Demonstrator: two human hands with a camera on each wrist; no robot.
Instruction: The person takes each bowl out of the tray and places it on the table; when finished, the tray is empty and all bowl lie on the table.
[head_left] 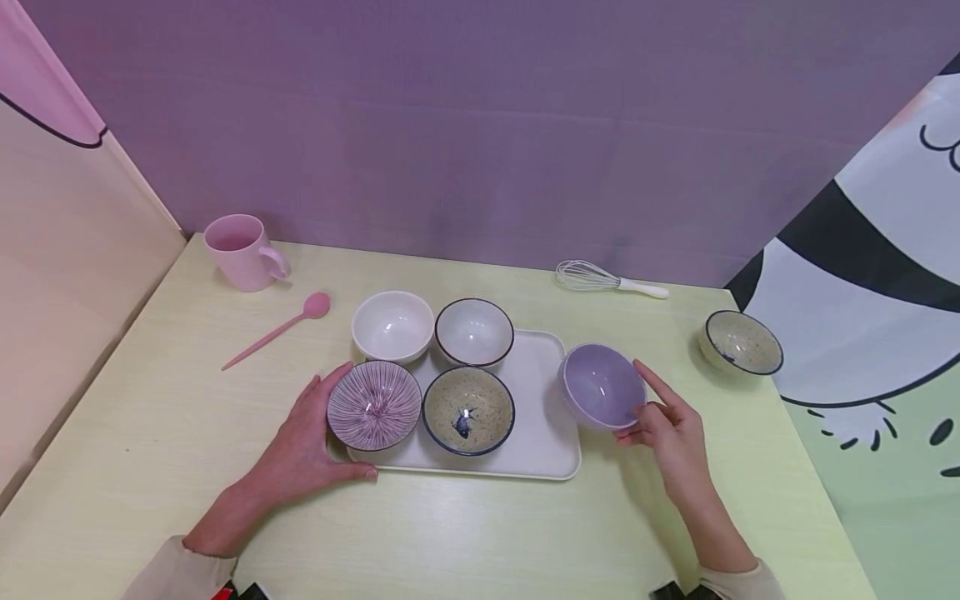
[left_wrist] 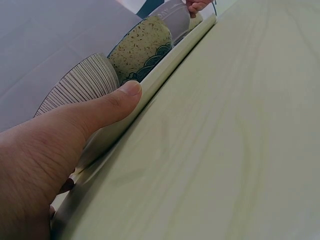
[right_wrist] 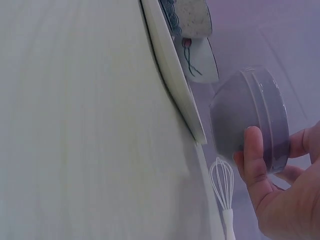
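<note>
A: Where do we find the lilac bowl (head_left: 602, 387)?
B: We see it gripped by the right hand (head_left: 673, 437), tilted, at the right edge of the tray (head_left: 542, 437).
A: And the left hand (head_left: 296, 442)?
B: We note its thumb and fingers spread about the tray's near left corner, beside the striped bowl (head_left: 374, 406).
A: Beyond?
B: We observe a whisk (head_left: 611, 281) and mug (head_left: 247, 258) on the bench (head_left: 465, 542).

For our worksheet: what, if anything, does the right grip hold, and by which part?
The right grip holds the purple bowl by its rim and outer wall.
</note>
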